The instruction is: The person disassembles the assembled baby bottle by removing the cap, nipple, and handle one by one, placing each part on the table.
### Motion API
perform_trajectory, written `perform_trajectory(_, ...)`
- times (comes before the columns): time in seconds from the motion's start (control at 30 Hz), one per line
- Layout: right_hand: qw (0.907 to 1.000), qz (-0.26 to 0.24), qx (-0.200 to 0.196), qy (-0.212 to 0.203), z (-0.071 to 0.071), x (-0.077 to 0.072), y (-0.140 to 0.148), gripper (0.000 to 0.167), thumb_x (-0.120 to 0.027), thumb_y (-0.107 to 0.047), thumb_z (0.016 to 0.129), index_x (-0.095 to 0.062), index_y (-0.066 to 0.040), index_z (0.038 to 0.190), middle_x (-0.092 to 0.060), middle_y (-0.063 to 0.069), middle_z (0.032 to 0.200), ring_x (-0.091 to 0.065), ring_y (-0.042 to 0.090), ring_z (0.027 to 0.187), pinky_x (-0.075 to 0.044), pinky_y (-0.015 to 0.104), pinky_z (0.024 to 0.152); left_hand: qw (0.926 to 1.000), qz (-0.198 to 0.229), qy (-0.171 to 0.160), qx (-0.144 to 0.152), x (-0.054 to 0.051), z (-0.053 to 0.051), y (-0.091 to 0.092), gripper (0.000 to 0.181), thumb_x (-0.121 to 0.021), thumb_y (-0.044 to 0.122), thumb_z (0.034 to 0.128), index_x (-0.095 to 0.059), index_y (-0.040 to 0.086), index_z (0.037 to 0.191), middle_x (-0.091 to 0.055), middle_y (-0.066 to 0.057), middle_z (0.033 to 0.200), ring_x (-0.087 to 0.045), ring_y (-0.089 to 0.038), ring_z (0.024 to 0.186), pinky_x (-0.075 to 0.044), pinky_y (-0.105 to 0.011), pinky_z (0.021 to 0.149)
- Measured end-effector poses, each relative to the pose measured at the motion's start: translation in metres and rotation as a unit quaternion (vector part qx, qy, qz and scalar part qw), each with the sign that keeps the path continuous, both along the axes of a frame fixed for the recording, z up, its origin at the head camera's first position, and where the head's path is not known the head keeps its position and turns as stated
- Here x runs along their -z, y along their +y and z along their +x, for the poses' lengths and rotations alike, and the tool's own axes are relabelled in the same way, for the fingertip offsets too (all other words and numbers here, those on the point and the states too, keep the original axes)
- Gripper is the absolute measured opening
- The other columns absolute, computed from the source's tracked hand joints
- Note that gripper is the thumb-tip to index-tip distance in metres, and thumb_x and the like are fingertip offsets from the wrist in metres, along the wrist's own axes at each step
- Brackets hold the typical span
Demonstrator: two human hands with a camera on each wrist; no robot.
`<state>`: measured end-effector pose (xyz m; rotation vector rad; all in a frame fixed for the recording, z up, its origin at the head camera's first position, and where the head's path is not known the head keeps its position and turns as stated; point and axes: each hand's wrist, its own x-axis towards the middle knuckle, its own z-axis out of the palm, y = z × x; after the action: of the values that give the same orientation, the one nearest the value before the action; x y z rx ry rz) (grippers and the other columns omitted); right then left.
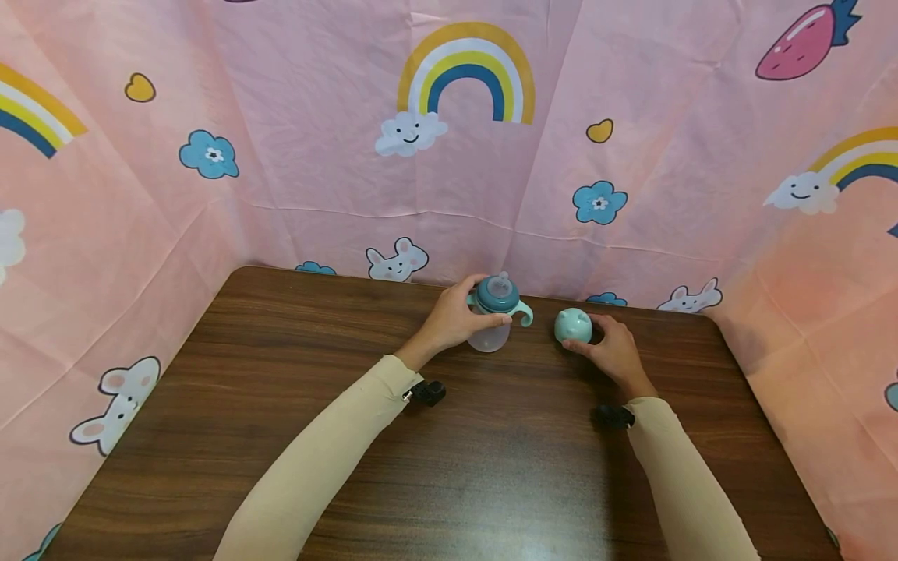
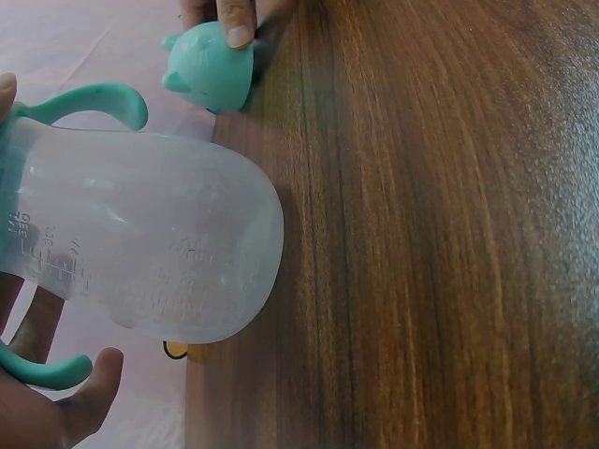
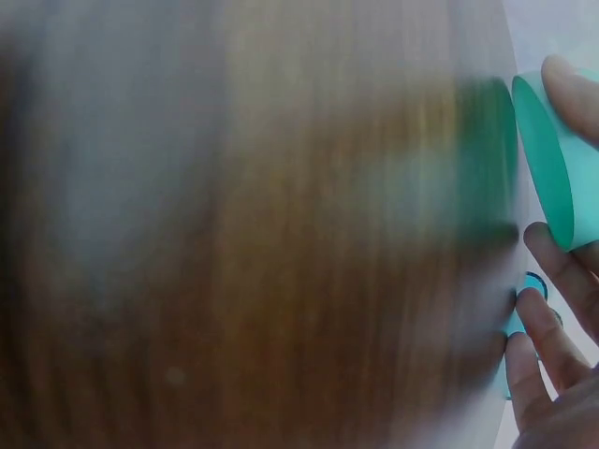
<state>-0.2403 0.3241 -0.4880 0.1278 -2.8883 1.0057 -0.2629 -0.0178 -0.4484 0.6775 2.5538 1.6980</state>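
A clear baby bottle (image 2: 159, 234) with a teal collar, a nipple on top and two mint side handles stands near the back of the table. My left hand (image 1: 456, 313) grips it around the collar and upper body, the thumb across its front. To its right is a mint cap (image 1: 573, 326) with small ears, like an animal's head. My right hand (image 1: 614, 347) pinches this cap from the right between thumb and fingers. In the right wrist view the cap's open rim (image 3: 543, 164) faces down and tilts slightly against the tabletop.
The dark wooden table (image 1: 491, 467) reaches back to a pink cloth wall (image 1: 316, 156) printed with rainbows, flowers and rabbits. Cloth also hangs along the left and right sides. A small black camera (image 1: 429, 393) sits on the left wrist.
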Motion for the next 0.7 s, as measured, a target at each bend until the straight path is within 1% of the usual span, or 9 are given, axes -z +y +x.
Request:
perform_trajectory(0.33,0.9999,0.009,0.001,-0.005,-0.0005,0.0004,0.0008,0.078,-0.090,-0.035,0.092,-0.060,0.009,0.149,-0.058,0.033,0.149,-0.048,0.055,0.138,-0.033,0.071,0.116,1.0000,-0.003,-0.001,-0.002,-0.0007,0.0005,-0.0003,0.079,-0.094,0.034,0.0912,-0.055,0.008,0.156,-0.068,-0.011,0.144,-0.062,-0.029,0.132,-0.051,-0.054,0.111)
perform_trajectory(0.6,0.9998,0.019,0.000,-0.001,-0.0015,0.0008,0.0011,0.078,-0.092,-0.035,0.090,-0.062,0.010,0.146,-0.060,0.032,0.141,-0.047,0.054,0.135,-0.034,0.069,0.114,1.0000,-0.002,-0.003,-0.001,-0.0025,0.0017,0.0000,0.080,-0.094,0.033,0.0912,-0.055,0.007,0.156,-0.067,-0.011,0.145,-0.062,-0.030,0.133,-0.050,-0.055,0.112)
perform_trajectory(0.7,0.9997,0.024,-0.002,-0.005,-0.0014,0.0006,0.0009,0.078,-0.093,-0.035,0.090,-0.062,0.011,0.145,-0.059,0.032,0.141,-0.045,0.055,0.134,-0.035,0.069,0.114,1.0000,-0.002,-0.002,-0.001,-0.0028,0.0020,0.0000,0.080,-0.094,0.033,0.0912,-0.055,0.007,0.156,-0.067,-0.012,0.145,-0.062,-0.030,0.133,-0.050,-0.055,0.112)
